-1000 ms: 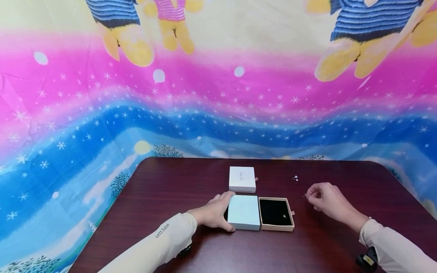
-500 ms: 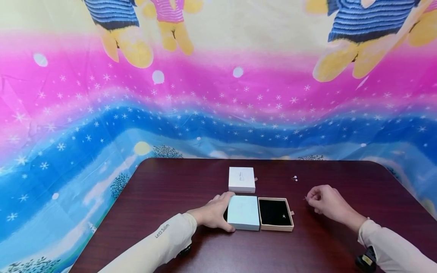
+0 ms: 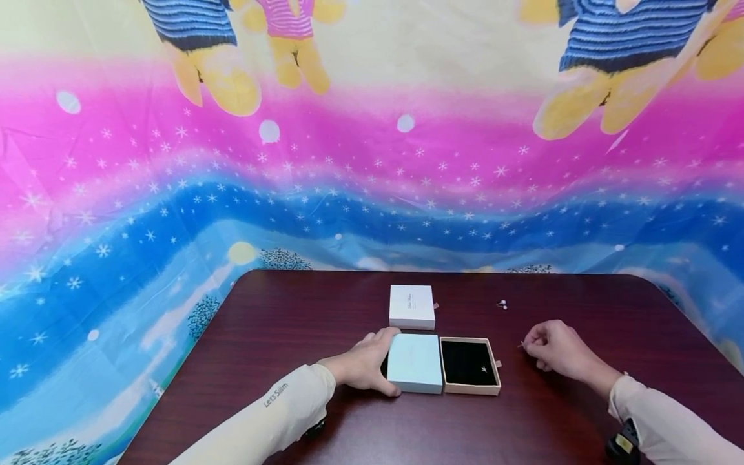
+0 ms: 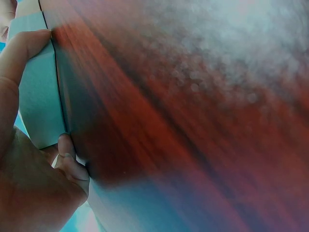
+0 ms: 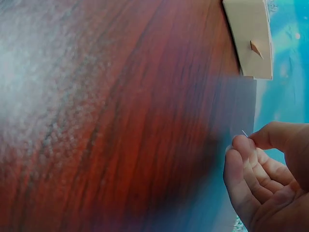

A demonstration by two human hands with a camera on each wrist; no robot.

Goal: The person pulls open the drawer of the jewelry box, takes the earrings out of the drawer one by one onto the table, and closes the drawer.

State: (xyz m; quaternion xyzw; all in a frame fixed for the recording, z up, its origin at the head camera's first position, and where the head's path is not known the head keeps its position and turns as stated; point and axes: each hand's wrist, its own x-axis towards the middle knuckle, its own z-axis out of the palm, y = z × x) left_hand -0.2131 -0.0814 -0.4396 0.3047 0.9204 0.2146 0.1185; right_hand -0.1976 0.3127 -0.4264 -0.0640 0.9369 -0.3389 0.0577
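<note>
My left hand (image 3: 367,361) grips a pale blue jewelry box sleeve (image 3: 414,363), its thumb along the near side and its fingers at the far left corner. Against the sleeve's right end lies a cream tray (image 3: 471,390) lined in black, with a pull tab on its right side. One small star earring (image 3: 484,369) sits at the lining's right. To the right of the tray, above the table, my right hand (image 3: 560,350) pinches a tiny earring (image 5: 245,133) between thumb and index finger. Only its thin post shows clearly in the right wrist view.
A closed white box (image 3: 411,306) with a small tab stands behind the blue sleeve. Two pearl earrings (image 3: 502,304) lie farther back to the right on the dark red-brown table (image 3: 302,297). A printed cloth (image 3: 372,142) hangs behind the table.
My right hand has lowered slightly towards the near edge, still pinching the earring. The left hand, the sleeve and the tray stay in place.
</note>
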